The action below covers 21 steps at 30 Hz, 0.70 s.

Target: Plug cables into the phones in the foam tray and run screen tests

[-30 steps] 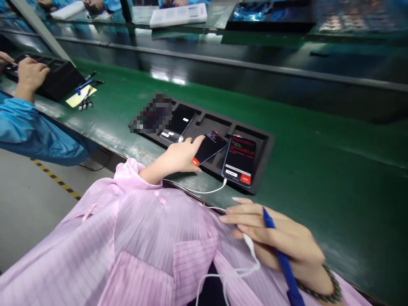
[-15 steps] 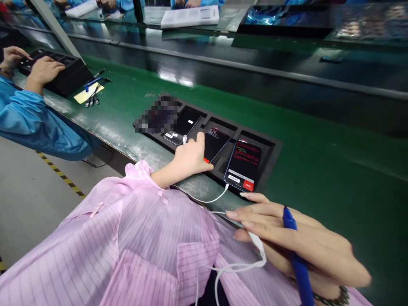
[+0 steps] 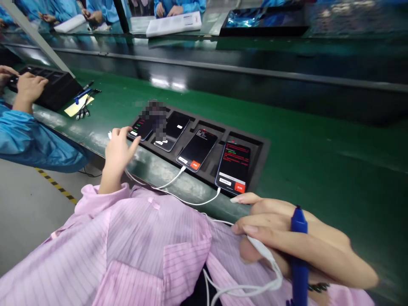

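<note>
A black foam tray (image 3: 259, 163) holds several phones in a row. My left hand (image 3: 117, 148) is at the tray's left end, thumb and forefinger apart beside the leftmost phone (image 3: 143, 129). A white cable plug (image 3: 110, 135) sticks out past its far fingers, which seem to hold it. White cables run into the bottom of the red-text phone (image 3: 234, 163) and the phone left of it (image 3: 199, 148). Another phone (image 3: 174, 129) shows a dark screen with white labels. My right hand (image 3: 306, 238), near the tray's right corner, pinches a white cable (image 3: 264, 250), with a blue pen (image 3: 298, 246) between its fingers.
To the left, a co-worker's hand (image 3: 30, 89) rests on a black tray (image 3: 60, 91). Between the trays lie a yellow paper (image 3: 72, 109), pens and short black cables (image 3: 85, 111). People in blue sleeves work across the line, near a white tray (image 3: 174, 24).
My left hand has moved left, from over the middle phones to the leftmost phone, carrying the white plug. My right hand stays near the tray corner, its fingers curled slightly more around the cable.
</note>
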Each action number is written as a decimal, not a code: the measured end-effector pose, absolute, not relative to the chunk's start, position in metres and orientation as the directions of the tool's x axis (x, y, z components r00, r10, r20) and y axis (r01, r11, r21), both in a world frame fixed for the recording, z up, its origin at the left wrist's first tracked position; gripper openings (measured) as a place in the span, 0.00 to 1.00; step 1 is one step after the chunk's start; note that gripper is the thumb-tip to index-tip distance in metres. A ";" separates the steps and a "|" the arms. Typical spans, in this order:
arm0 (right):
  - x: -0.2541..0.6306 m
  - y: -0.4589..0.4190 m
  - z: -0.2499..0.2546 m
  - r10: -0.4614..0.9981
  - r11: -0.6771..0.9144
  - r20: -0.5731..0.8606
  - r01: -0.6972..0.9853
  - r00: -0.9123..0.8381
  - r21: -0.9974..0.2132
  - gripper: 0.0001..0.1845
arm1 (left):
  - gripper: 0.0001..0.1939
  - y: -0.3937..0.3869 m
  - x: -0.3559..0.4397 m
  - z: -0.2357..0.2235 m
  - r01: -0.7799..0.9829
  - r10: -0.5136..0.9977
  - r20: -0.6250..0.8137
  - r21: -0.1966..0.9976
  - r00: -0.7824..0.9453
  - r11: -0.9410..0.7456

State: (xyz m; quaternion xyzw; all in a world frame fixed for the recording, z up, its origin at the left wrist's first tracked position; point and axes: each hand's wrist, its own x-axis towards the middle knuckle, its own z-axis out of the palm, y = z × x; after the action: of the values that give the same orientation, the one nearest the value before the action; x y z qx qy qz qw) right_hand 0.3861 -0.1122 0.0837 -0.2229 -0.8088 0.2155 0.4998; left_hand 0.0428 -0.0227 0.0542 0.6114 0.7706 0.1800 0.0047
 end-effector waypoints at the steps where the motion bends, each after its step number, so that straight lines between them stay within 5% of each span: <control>1: 0.384 -0.112 0.082 0.578 0.808 0.718 0.150 -0.389 -0.569 0.09 | 0.21 -0.019 0.030 0.049 0.941 0.945 0.211 0.284 -0.249 0.185; 14: 0.377 -0.090 0.101 0.544 0.822 0.703 0.123 -0.457 -0.556 0.15 | 0.27 0.019 -0.013 0.026 0.921 0.941 0.235 0.360 -0.244 0.149; 21: 0.361 -0.086 0.099 0.685 0.714 0.653 0.117 -0.324 -0.691 0.13 | 0.28 0.023 -0.019 0.025 0.921 0.943 0.236 0.366 -0.233 0.136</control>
State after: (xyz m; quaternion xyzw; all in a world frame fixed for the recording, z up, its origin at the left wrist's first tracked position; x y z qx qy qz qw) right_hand 0.3607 -0.0856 0.0989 -0.2617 -0.7662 0.2734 0.5194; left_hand -0.0186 0.0230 0.0246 0.6187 0.7532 0.2220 0.0254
